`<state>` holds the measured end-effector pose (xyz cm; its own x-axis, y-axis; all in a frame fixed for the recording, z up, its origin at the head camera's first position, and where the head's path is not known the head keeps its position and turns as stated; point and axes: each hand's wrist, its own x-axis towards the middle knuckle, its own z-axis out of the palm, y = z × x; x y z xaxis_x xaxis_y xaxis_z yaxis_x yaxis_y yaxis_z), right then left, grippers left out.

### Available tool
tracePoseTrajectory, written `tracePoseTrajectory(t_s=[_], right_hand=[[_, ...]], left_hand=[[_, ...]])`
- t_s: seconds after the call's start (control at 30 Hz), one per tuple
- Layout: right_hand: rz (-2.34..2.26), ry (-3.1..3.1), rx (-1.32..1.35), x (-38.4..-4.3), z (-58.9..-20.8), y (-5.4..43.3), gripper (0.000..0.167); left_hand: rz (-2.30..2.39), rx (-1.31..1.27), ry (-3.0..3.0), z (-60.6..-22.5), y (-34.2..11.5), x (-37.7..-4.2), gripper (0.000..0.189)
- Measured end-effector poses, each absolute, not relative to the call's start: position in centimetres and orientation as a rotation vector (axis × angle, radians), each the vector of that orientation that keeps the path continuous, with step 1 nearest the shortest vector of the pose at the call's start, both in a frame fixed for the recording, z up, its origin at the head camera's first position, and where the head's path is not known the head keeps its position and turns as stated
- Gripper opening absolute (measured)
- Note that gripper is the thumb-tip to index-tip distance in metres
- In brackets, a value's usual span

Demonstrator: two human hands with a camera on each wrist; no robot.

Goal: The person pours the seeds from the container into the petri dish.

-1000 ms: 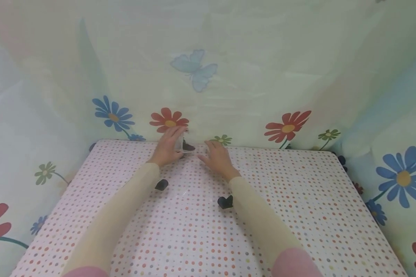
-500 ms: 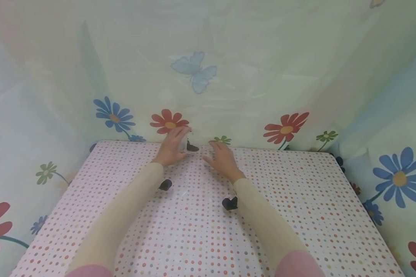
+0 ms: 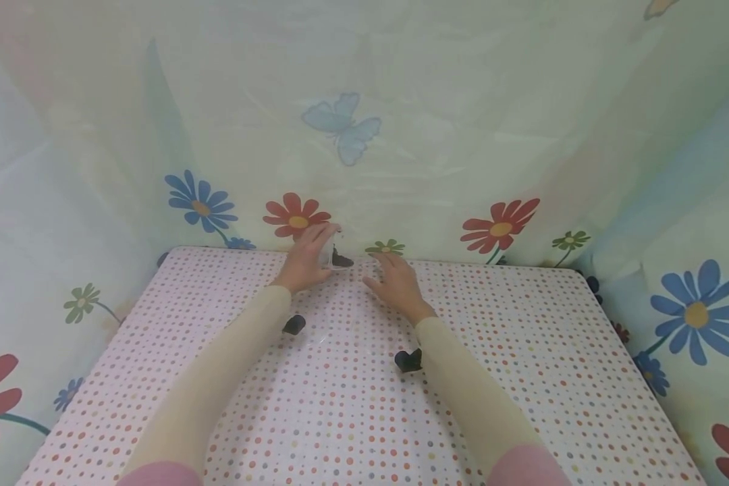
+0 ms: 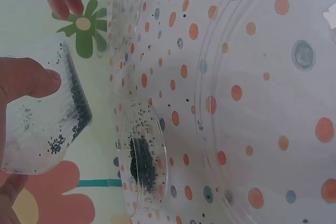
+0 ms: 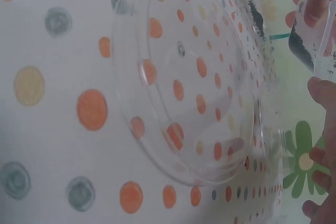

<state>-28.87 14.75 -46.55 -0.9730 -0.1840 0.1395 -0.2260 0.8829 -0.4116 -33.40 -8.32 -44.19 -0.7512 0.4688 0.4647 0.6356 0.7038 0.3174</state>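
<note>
My left hand (image 3: 308, 260) grips a clear plastic container (image 4: 39, 116) at the table's back edge, its thumb pressed on the wall. Small dark beads (image 4: 80, 100) gather along the container's tilted lower edge, and a few cling inside it. Close by stands a shallow clear round dish (image 4: 164, 153) with a pile of the same dark beads (image 4: 142, 165) in it. My right hand (image 3: 399, 283) hovers to the right of the container with loosely bent fingers, holding nothing.
A large clear round plate (image 5: 134, 124) lies on the dotted table (image 3: 352, 418) nearer me. Another clear dish (image 5: 270, 129) stands by the back edge near the right hand. Loose beads dot the tabletop. A flowered curtain (image 3: 413, 155) rises behind.
Both hands have shifted slightly right in the head view, the left one still gripping the container. The whole view has moved a little too.
</note>
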Motion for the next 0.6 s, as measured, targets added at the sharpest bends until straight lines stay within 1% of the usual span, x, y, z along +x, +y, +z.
tracePoseTrajectory(t_s=[0.23,0.47,0.6], right_hand=[[0.609,-2.910,0.356,-28.9,-47.0,15.5,0.066],[0.566,-2.972,0.295,-28.9,-47.1,16.1,0.069],[0.572,-2.983,0.304,-28.8,-46.9,16.4,0.069]], left_hand=[[-0.677,-0.878,-2.576,-44.2,-7.7,-33.4,0.091],[-0.657,-0.879,-2.614,-44.1,-7.4,-33.3,0.092],[-0.655,-0.875,-2.611,-44.3,-7.4,-33.4,0.092]])
